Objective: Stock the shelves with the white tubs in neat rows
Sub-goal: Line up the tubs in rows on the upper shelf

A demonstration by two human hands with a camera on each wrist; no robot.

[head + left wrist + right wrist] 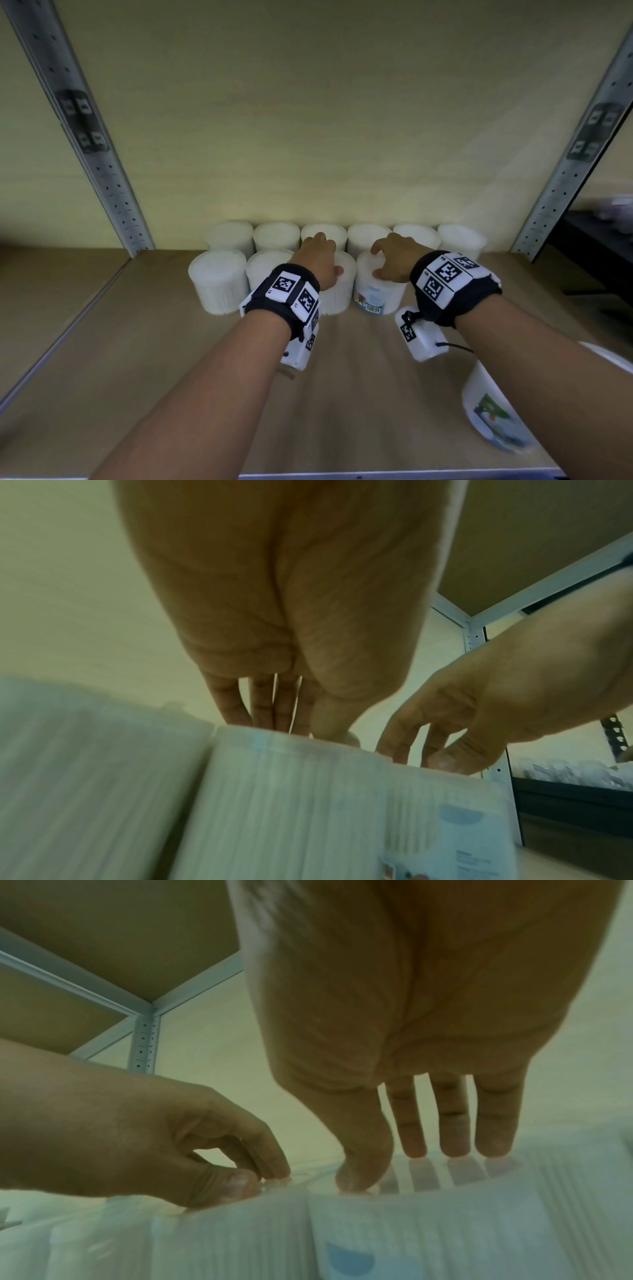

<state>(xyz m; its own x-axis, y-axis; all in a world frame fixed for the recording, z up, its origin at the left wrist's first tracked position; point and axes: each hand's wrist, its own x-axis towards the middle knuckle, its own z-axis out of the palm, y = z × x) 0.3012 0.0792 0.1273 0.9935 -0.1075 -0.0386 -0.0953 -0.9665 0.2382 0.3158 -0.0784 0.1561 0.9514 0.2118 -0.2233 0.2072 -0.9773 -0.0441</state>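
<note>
A stockroom or shop storage bay. A wooden shelf board sits between perforated grey metal uprights, the boltless racking typical of storerooms, against a plain pale wall. Identical white tubs of one product stand in two rows at the back of the board. In the wrist views, the underside of a second shelf is visible above.
</note>
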